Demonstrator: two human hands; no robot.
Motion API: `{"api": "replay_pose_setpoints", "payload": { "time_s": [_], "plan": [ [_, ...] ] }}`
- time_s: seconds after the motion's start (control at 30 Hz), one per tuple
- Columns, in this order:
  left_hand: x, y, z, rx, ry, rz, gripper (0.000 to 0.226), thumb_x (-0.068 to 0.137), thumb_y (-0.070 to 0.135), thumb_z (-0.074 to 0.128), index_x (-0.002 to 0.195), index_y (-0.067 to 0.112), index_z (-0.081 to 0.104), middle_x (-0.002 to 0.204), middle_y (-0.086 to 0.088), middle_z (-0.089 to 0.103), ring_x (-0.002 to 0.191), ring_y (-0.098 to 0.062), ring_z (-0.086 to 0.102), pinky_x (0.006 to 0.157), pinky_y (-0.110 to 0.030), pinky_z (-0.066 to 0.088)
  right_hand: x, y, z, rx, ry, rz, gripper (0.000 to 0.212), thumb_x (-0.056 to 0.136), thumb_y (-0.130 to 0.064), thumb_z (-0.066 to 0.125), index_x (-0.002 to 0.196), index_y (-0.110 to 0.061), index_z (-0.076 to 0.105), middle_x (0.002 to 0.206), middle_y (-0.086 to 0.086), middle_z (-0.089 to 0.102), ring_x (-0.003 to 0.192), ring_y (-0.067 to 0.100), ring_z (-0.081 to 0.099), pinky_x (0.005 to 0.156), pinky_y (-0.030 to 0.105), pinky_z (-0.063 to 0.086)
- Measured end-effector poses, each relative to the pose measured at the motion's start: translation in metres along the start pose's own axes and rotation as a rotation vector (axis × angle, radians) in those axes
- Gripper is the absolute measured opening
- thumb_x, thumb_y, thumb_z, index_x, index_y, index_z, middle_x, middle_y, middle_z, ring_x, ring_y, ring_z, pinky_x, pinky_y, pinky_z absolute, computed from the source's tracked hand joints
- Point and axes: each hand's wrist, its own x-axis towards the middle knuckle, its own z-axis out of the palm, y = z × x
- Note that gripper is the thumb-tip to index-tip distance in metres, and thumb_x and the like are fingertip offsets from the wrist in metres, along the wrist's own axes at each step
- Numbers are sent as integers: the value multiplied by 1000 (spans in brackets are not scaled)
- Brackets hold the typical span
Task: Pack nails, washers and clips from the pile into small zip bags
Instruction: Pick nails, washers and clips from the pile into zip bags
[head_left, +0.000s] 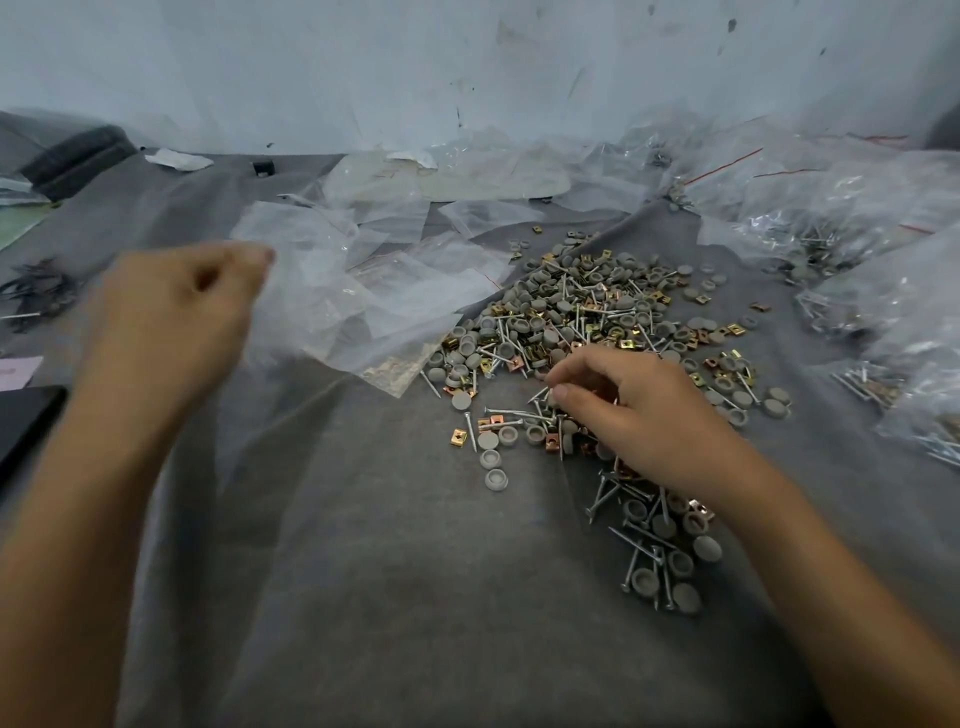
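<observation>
A pile (587, 312) of steel nails, grey round washers and gold square clips spreads over the grey cloth (389, 571) right of centre. My right hand (634, 410) rests on the pile's near part, its thumb and fingers pinching a few nails. My left hand (176, 317) is raised at the left, fingers curled and pinching the edge of an empty clear zip bag (291, 280). More empty zip bags (405, 291) lie loose between my left hand and the pile. A smaller scatter of nails and washers (660, 540) lies near my right forearm.
Filled zip bags (857, 218) with nails and washers heap along the right edge. Large clear plastic sheets (467, 171) lie at the back against the white wall. A dark block (78, 156) sits far left, black clips (36, 291) at the left edge, a dark flat object (26, 421) below them.
</observation>
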Motion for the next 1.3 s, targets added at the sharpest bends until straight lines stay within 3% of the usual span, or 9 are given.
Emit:
{"api": "replay_pose_setpoints", "payload": {
  "time_s": [0.1, 0.23, 0.37, 0.5, 0.7, 0.83, 0.93, 1.1, 1.3],
  "plan": [
    [-21, 8, 19, -123, -176, -46, 17, 98, 28, 63, 108, 27, 77, 82, 26, 73, 54, 11, 52, 71, -24, 43, -1, -2, 4, -156, -85, -3, 10, 98, -33, 65, 105, -37, 70, 90, -19, 64, 86, -1, 59, 74, 27, 48],
    [-36, 17, 43, -188, -278, -46, 16, 97, 22, 66, 103, 28, 78, 95, -8, 78, 71, -9, 56, 71, -29, 44, 0, -12, 24, -280, -88, -99, 13, 98, -34, 62, 109, -35, 69, 104, -13, 58, 106, 10, 48, 92, 33, 42],
    [-46, 20, 60, -187, -371, 1, 28, 98, 26, 65, 83, 47, 76, 68, 1, 60, 63, -13, 47, 65, -30, 37, 10, -19, 39, -320, -76, -159, 18, 103, -30, 55, 112, -30, 70, 109, -6, 58, 108, 17, 45, 101, 36, 37],
    [-48, 18, 64, -170, -389, -15, 35, 97, 33, 65, 85, 66, 69, 62, -6, 61, 55, -10, 42, 61, -30, 35, 17, -20, 44, -449, -63, -151, 24, 106, -30, 44, 114, -23, 66, 113, -3, 60, 109, 19, 46, 103, 35, 32],
    [-50, 16, 64, -162, -351, -12, 20, 93, 40, 63, 82, 54, 72, 73, -11, 68, 57, -9, 48, 62, -30, 41, 6, -20, 35, -494, -140, -125, 21, 103, -43, 49, 106, -26, 60, 111, -6, 54, 109, 17, 42, 98, 33, 33],
    [-50, 19, 62, -155, -343, -10, 26, 96, 33, 64, 80, 52, 71, 73, -12, 67, 59, -10, 49, 63, -30, 40, 3, -18, 29, -401, -237, -125, 20, 100, -48, 53, 103, -31, 64, 107, -11, 50, 107, 13, 40, 93, 31, 34],
    [-50, 22, 61, -153, -343, -20, 26, 96, 32, 63, 80, 51, 72, 72, -13, 66, 57, -9, 46, 61, -29, 38, 9, -19, 31, -350, -181, -130, 16, 99, -43, 57, 99, -29, 65, 99, -12, 55, 101, 14, 46, 90, 33, 38],
    [-53, 27, 59, -139, -365, -10, 42, 97, 31, 62, 79, 70, 65, 66, -11, 61, 53, -7, 41, 57, -30, 35, 21, -26, 47, -473, -127, -197, 27, 105, -35, 50, 124, -28, 67, 112, -5, 61, 107, 20, 47, 99, 38, 37],
    [-53, 22, 64, -136, -365, 15, 34, 96, 33, 62, 87, 65, 68, 56, -4, 51, 48, -6, 37, 48, -22, 29, 15, -29, 48, -603, -172, -246, 30, 106, -33, 44, 129, -31, 64, 112, -2, 58, 105, 22, 45, 95, 39, 37]
  ]
}}
